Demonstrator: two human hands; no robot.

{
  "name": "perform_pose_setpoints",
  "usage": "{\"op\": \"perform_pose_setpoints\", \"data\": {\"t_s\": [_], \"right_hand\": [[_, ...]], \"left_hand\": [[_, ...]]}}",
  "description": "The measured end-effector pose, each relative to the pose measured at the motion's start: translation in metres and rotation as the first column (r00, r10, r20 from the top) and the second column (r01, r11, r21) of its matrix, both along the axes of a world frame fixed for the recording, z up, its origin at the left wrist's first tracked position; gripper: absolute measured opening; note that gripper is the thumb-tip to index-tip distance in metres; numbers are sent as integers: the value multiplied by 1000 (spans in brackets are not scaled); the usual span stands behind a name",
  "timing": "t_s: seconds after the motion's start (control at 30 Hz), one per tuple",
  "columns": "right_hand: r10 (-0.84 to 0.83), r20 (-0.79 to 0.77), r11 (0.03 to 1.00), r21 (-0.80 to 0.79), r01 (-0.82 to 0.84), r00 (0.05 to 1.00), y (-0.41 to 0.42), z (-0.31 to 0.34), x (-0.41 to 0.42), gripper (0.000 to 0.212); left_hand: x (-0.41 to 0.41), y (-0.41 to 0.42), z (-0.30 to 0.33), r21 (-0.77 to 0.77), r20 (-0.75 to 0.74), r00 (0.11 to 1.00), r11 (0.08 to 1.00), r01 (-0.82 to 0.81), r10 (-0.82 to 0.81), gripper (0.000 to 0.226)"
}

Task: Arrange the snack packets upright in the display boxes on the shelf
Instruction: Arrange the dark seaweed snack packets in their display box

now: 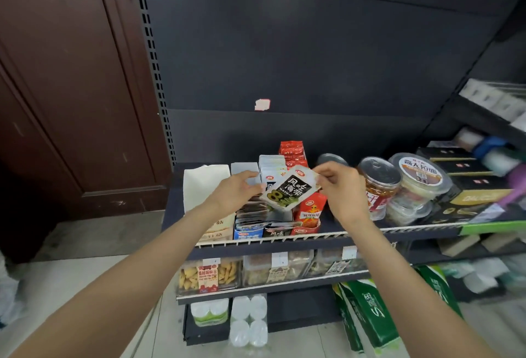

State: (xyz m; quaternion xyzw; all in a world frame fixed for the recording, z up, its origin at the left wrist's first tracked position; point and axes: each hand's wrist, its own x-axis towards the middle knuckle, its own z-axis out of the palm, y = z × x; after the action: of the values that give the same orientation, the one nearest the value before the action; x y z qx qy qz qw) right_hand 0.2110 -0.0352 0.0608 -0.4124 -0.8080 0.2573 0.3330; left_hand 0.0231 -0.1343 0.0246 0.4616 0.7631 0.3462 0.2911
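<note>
Overhead, black shelf (398,233) – dark backboard (284,44), brown door (57,72)

- black-and-white packet (289,190) with white characters and green strips printed low
- red packets (311,209), orange figure on front
- blue-and-white display box (248,233)
- cream box (205,186), plain
- dark navy shelf (336,222), white front rail
- green-and-white packs (367,312) below
</note>
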Motion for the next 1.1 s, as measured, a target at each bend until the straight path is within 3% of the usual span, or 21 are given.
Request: {"op": "perform_pose_setpoints", "data": {"t_s": [0.07, 0.13, 0.23, 0.33, 0.43, 0.53, 0.6, 0.83, 1.1], "right_hand": [[-14, -96, 999, -45, 10, 995, -9, 9, 3, 17], [-24, -166, 997, -77, 12, 986, -19, 15, 5, 19], [-22, -243, 996, -92, 0, 970, -35, 19, 6, 19], [-19, -291, 996, -88, -7, 957, -48, 18, 7, 27], [-92, -346, 987, -155, 39, 934, -52, 11, 8, 23], [-207, -518, 896, -442, -52, 830, -54, 6, 10, 19], [-248, -536, 853, -516, -81, 807, -56, 4, 13, 21], [-209, -557, 874, -475, -102, 804, -66, 1, 16, 43], [-179, -517, 884, -458, -93, 837, -66, -1, 11, 43]], "left_hand": [[0, 2, 10, 8, 290, 955, 997, -73, 68, 40], [-1, 3, 16, -35, 485, 868, 994, -101, 105, 37], [-9, 4, 18, -23, 682, 725, 993, -115, 100, 39], [-15, 1, 20, 58, 773, 631, 984, -171, 64, 27], [-15, -4, 23, 127, 759, 651, 974, -186, 25, 28], [-10, -8, 27, 208, 748, 662, 963, -170, -44, 41], [-8, -11, 28, 267, 691, 717, 954, -139, -89, 47], [-14, -24, 24, 400, 444, 876, 916, -6, -188, 58], [-22, -18, 23, 371, 420, 891, 929, 4, -172, 59]]}}
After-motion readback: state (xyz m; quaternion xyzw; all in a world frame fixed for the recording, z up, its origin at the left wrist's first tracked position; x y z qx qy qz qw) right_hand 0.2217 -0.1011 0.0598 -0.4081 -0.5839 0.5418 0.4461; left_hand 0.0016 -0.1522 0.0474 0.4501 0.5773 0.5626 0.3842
